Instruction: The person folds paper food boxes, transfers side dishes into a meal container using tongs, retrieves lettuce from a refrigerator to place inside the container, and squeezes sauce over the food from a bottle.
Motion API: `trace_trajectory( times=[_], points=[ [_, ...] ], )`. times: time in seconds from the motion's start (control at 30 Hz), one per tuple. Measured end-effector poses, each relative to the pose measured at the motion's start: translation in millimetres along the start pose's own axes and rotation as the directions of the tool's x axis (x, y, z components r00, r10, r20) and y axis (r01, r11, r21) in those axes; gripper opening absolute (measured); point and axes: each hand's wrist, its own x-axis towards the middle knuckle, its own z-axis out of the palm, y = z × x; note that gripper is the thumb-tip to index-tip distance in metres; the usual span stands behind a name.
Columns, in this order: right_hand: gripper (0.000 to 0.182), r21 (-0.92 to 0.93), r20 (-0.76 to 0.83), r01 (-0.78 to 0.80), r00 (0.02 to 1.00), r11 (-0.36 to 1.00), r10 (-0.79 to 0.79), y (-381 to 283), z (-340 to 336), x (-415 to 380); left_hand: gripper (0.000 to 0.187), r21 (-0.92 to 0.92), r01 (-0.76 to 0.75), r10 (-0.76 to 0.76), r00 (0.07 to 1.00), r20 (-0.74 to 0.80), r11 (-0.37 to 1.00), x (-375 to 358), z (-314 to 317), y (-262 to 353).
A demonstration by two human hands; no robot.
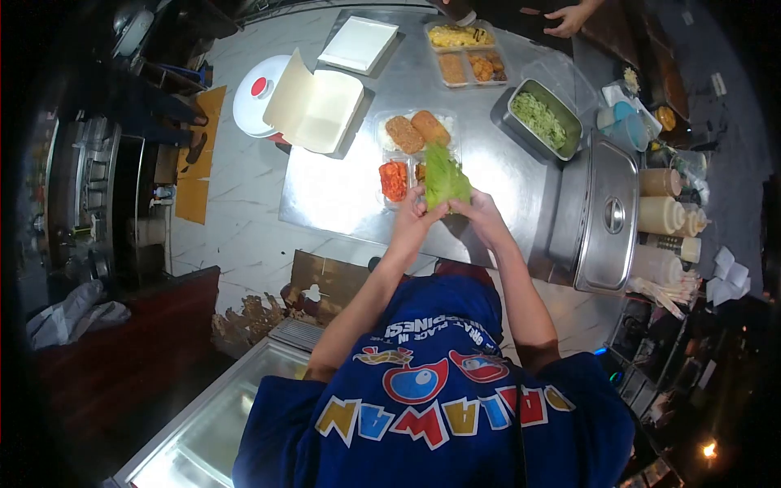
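Observation:
Both my hands hold a green lettuce leaf [446,175] above the near part of a clear meal tray. My left hand [413,213] grips its lower left edge, my right hand [480,213] its lower right edge. In the tray, two browned, breaded pieces [417,132] lie on white rice at the far side. Red food [394,180] fills the near left compartment. The leaf partly hides the compartment beside it, where some brown food shows.
An open cream box [335,110], a white tray [359,45] and a white round lid [259,96] are at left. Behind is another filled meal tray [466,55]. Shredded greens [537,122], a steel lidded pan [610,213] and bottles [661,215] stand right. Another person's hand [568,19] shows at the top.

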Motion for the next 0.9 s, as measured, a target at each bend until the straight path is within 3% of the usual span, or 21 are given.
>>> trace_trajectory(
  times=[0.17,0.3,0.37,0.4,0.47,0.5,0.57,0.6,0.7,0.77,0.8,0.87,0.9],
  points=[
    [0.026,-0.229,-0.016,0.009,1.0,0.973,-0.013,-16,6,6,0.041,0.073,-0.047,0.056,0.992,-0.112,0.996,0,8,-17],
    [0.026,-0.493,-0.031,-0.015,1.0,0.87,0.0,-38,10,13,0.039,0.236,-0.136,0.157,0.985,-0.069,0.962,11,4,-17],
    [0.023,-0.497,-0.079,-0.009,0.996,0.867,-0.035,-42,12,16,0.041,0.389,-0.182,0.189,0.982,0.02,0.903,12,-4,-13],
    [0.021,-0.499,-0.103,-0.004,0.993,0.867,-0.055,-44,14,17,0.041,0.391,-0.165,0.195,0.98,-0.039,0.905,6,-3,-4],
    [0.019,-0.811,-0.068,0.142,0.941,0.568,-0.332,-50,27,13,0.042,0.396,-0.134,0.208,0.966,-0.151,0.909,-7,3,14],
    [0.019,-0.912,-0.009,0.178,0.893,0.369,-0.451,-50,34,9,0.043,0.324,-0.15,0.189,0.977,-0.094,0.934,-9,4,19],
    [0.022,-0.935,0.113,0.265,0.853,0.236,-0.51,-36,45,4,0.045,0.18,-0.154,0.154,0.988,0.014,0.972,-18,2,22],
    [0.023,-0.937,0.173,0.305,0.827,0.169,-0.535,-27,50,1,0.045,0.141,-0.145,0.148,0.989,-0.009,0.979,-18,1,19],
    [0.033,-0.902,0.137,0.322,0.846,0.289,-0.515,-16,57,-5,0.042,0.055,-0.069,0.074,0.993,-0.093,0.996,-2,-1,9],
    [0.033,-0.871,0.16,0.366,0.841,0.327,-0.517,-22,57,-11,0.035,0.118,-0.073,0.092,0.982,-0.168,0.99,6,-7,5],
    [0.031,-0.83,0.102,0.344,0.868,0.44,-0.486,-23,50,-12,0.032,0.15,-0.075,0.105,0.973,-0.205,0.986,10,-10,5],
    [0.027,-0.715,-0.005,0.279,0.915,0.642,-0.403,-26,34,-14,0.028,0.323,-0.196,0.252,0.958,-0.14,0.926,18,-16,5],
    [0.023,-0.756,-0.055,0.294,0.862,0.585,-0.504,-27,28,-9,0.027,0.402,-0.255,0.318,0.943,-0.095,0.879,22,-20,4]
  ],
)
